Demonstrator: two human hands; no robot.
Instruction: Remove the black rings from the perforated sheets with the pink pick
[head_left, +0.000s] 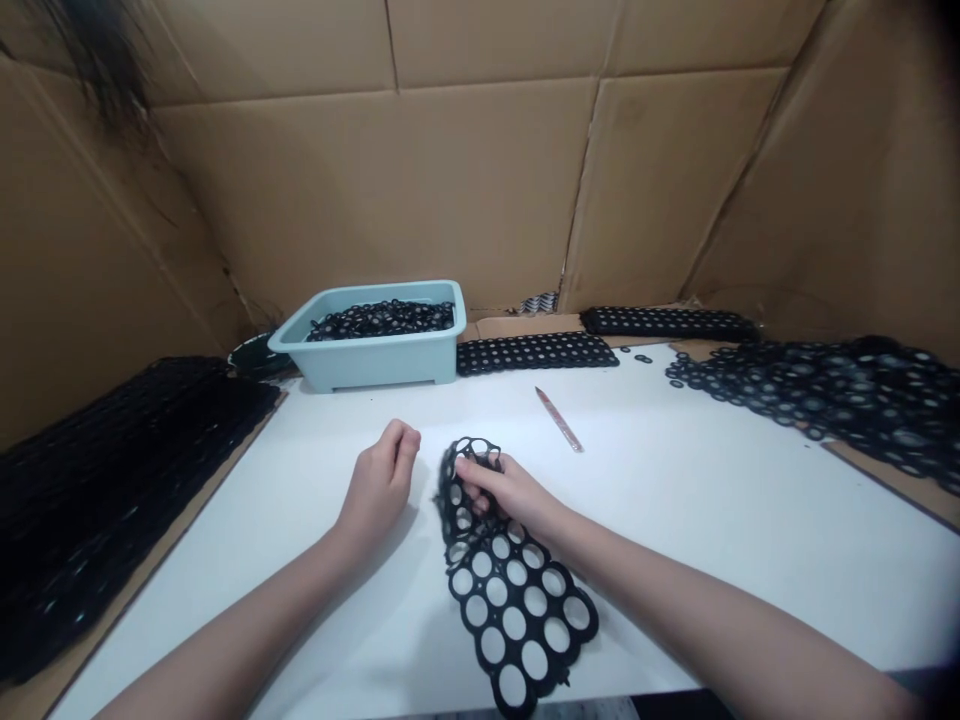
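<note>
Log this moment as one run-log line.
left hand: empty | right hand: gripping black holed sheet on table | nearby: blue tub

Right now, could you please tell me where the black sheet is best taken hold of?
Probably by the near end of the black sheet, coming from the wearer's side and pinching a strip between its holes. That end lies flat and open, so fingers can get through, while the far end is bunched under the right hand.
</note>
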